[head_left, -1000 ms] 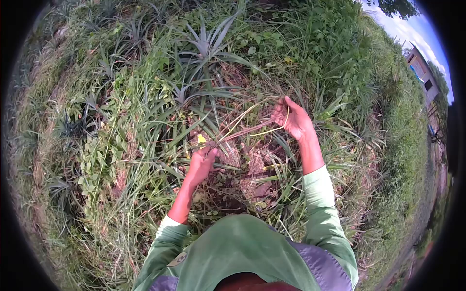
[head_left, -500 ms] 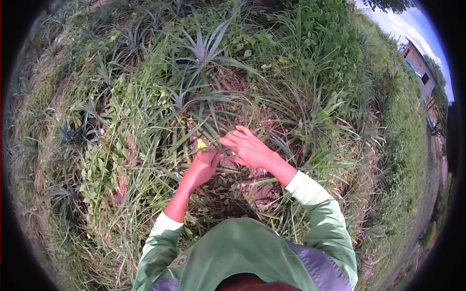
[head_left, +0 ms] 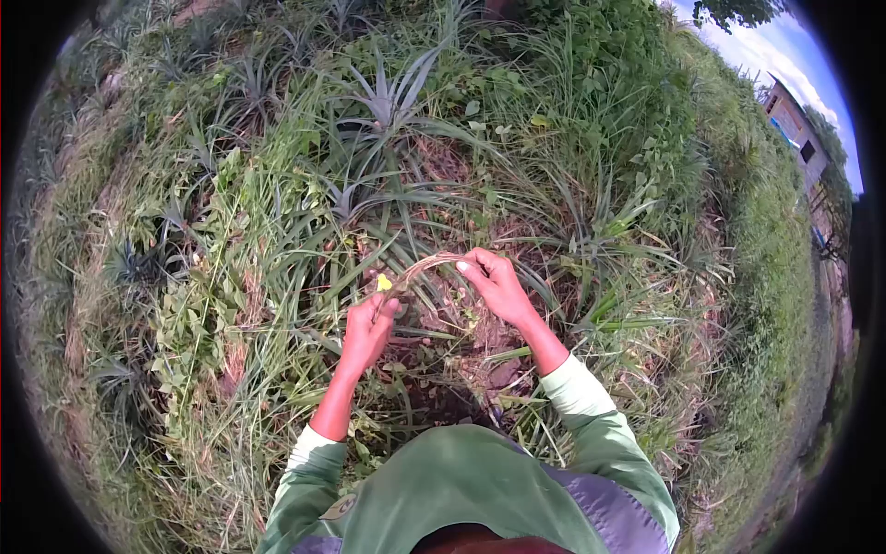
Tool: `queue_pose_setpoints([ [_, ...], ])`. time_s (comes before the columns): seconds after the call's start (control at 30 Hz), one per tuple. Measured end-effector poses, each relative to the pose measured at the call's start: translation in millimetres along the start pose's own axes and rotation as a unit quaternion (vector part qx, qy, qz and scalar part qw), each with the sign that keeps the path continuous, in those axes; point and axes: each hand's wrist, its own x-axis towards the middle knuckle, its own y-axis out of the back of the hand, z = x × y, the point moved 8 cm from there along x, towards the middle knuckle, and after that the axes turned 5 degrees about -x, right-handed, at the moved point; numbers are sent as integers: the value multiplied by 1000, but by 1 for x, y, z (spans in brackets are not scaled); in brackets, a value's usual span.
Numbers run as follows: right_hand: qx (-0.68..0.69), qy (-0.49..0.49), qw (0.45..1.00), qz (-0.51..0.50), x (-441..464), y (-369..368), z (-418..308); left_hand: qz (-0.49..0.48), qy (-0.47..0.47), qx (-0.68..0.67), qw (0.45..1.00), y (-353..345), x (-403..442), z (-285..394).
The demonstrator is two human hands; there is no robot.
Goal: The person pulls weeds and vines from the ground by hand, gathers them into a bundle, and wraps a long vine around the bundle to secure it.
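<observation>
A thin, curved bundle of dry grass strands (head_left: 422,266) arches between my two hands above the ground. My left hand (head_left: 366,334) is closed around its lower left end, thumb pressed on top. At that hand's fingertips shows a small bright yellow piece (head_left: 384,283); whether it is held or just behind the fingers I cannot tell. The other end of the strands is pinched by my right hand (head_left: 496,284), thumb against the fingers. Just beyond the hands grows a spiky pineapple-like plant (head_left: 344,198) with long leaves.
A larger grey-green spiky plant (head_left: 385,97) stands farther ahead. Tall grass (head_left: 591,111) and leafy weeds (head_left: 194,319) surround me. Bare soil and dry litter (head_left: 443,392) lie close to my body. A small building (head_left: 798,129) is at the far right.
My hands were close together over the leaves and have drawn apart, the right one moving right. The dry strands now show stretched between them.
</observation>
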Motion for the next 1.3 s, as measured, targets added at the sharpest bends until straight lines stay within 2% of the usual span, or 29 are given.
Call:
queue_pose_setpoints([
  [0.03,46,-73,996,-5,-7,-15,19,41,-3,-66,997,0,3,-6],
  [0.1,179,-176,968,5,-27,-57,35,70,14,-98,993,-11,12,-15],
  [0.17,224,-133,964,53,-39,-89,22,87,23,-279,956,-24,17,-16],
  [0.23,179,-106,975,79,-45,-105,14,97,22,-313,945,-33,20,-11],
  [0.3,125,-49,980,149,-49,-106,12,123,8,-372,920,-36,22,-12],
  [0.43,137,-14,979,147,-51,-117,9,148,21,-349,925,-36,18,-22],
  [0.5,146,-36,981,120,-50,-120,11,104,22,-424,899,-40,19,-28],
  [0.67,133,-68,987,61,-43,-121,13,140,70,-480,863,-31,10,-34],
  [0.73,26,-73,997,-12,-42,-127,15,142,71,-490,857,-26,7,-44],
  [0.8,21,-50,998,-38,-44,-130,16,142,104,-540,823,-23,-1,-39],
  [0.83,16,-29,997,-63,-46,-135,14,144,104,-540,822,-21,-5,-38],
  [0.87,63,-81,989,-109,-47,-145,23,148,115,-522,832,-21,-8,-39],
  [0.97,4,-89,988,-130,-48,-146,24,148,138,-500,842,-22,-13,-55],
  [1.07,-24,-96,988,-120,-40,-140,-3,172,103,-462,864,-16,-24,-67],
  [1.1,-23,-96,988,-122,-41,-145,-1,149,73,-446,880,-16,-26,-64],
  [1.17,8,-47,998,-49,-32,-142,-11,127,42,-429,893,-16,-32,-66],
  [1.2,69,-139,985,-80,-33,-146,-6,113,64,-459,879,-21,-36,-74],
  [1.3,135,-154,977,-58,-30,-157,-22,107,73,-507,852,-26,-43,-96],
])
